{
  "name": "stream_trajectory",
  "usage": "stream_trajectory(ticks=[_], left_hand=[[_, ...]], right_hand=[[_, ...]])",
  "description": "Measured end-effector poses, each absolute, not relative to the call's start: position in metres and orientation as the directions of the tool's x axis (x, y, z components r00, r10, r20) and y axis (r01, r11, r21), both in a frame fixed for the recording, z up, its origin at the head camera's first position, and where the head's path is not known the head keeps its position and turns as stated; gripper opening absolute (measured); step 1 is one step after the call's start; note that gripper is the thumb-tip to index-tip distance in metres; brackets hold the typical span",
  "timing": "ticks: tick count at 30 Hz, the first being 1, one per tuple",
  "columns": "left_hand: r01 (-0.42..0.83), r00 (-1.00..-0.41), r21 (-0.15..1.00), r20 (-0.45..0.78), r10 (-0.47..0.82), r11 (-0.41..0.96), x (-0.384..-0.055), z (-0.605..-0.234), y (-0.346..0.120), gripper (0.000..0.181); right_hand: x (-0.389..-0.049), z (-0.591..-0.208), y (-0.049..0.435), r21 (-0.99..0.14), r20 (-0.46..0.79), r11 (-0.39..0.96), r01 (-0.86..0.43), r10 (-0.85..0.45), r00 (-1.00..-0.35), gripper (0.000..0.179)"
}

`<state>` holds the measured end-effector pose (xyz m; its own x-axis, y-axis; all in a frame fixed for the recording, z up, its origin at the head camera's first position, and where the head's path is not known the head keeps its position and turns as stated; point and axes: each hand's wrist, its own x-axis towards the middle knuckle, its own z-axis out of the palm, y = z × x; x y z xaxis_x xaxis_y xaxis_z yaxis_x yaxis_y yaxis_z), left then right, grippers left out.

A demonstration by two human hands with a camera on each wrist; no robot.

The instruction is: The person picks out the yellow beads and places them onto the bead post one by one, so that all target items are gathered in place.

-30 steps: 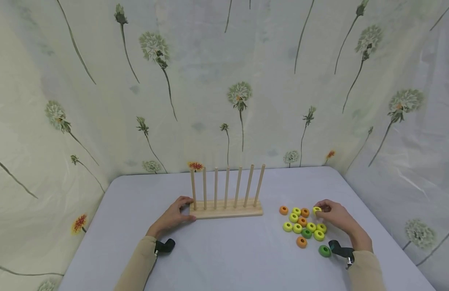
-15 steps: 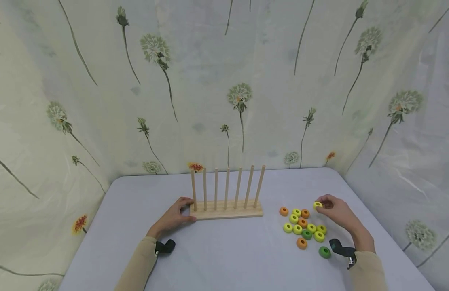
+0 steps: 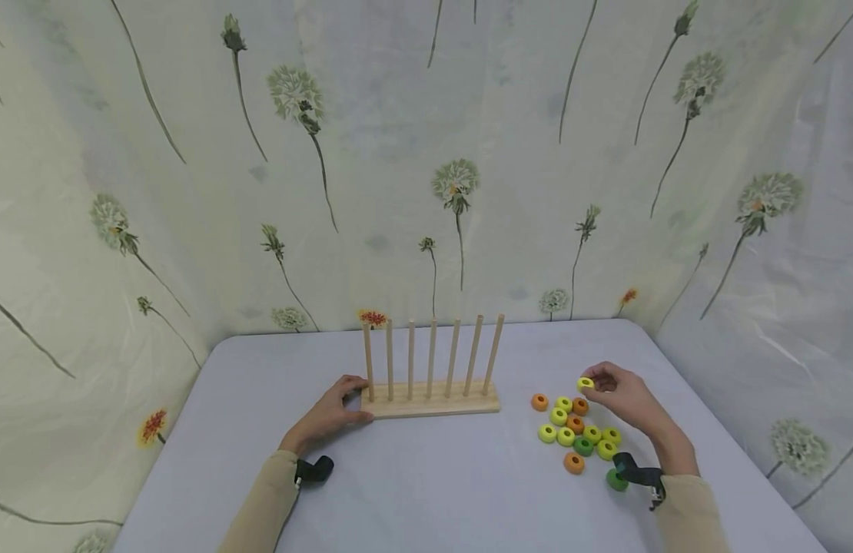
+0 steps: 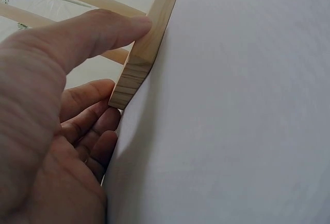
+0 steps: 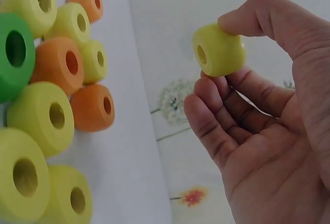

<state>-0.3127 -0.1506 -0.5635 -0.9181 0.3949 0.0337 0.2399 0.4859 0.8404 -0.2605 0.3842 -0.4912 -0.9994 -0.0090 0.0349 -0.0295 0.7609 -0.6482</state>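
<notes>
A wooden rack [image 3: 433, 405] with a flat base and several upright pegs [image 3: 430, 359] stands at mid-table, its pegs bare. My left hand [image 3: 330, 411] grips the left end of the base; in the left wrist view the thumb lies on the front edge and the fingers touch the rear corner of the base [image 4: 147, 44]. Between thumb and fingers my right hand [image 3: 625, 395] pinches a yellow bead [image 5: 220, 50] with a hole through it, raised above the table at the far side of the bead group.
Loose yellow, orange and green beads [image 3: 565, 437] lie grouped right of the rack. A green bead [image 3: 616, 481] sits apart, partly covered by the right wrist's camera [image 3: 637, 470]. Behind the white table [image 3: 426, 484] hangs a flower-printed curtain [image 3: 378, 192].
My right hand has lifted the yellow bead off the table and carried it a little left and away from me. The left hand and rack hold their place.
</notes>
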Motion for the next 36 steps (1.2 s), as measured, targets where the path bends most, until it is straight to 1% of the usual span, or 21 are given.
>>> stream_trajectory(ticks=[4,14,21,28,36], left_hand=[[0.251,-0.917,0.835,0.043,0.397,0.489,-0.313,-0.564,-0.151,0.068],[0.241,-0.919,0.839,0.035,0.393,0.488,-0.313,-0.562,-0.151,0.067],[0.232,-0.921,0.841,0.028,0.389,0.489,-0.313,-0.563,-0.151,0.067],[0.252,-0.915,0.836,0.042,0.402,0.487,-0.313,-0.565,-0.151,0.067],[0.248,-0.919,0.833,0.040,0.393,0.495,-0.312,-0.565,-0.151,0.066]], right_hand=[[-0.261,-0.489,0.375,-0.646,0.026,0.763,-0.039,-0.028,-0.999,0.044],[-0.266,-0.487,0.354,-0.659,0.044,0.747,-0.089,-0.079,-0.996,0.039],[-0.267,-0.485,0.345,-0.664,0.058,0.742,-0.090,-0.069,-0.996,0.036],[-0.266,-0.477,0.335,-0.675,0.103,0.728,-0.118,-0.066,-0.993,0.037],[-0.271,-0.464,0.323,-0.683,0.205,0.705,-0.190,-0.064,-0.977,0.037]])
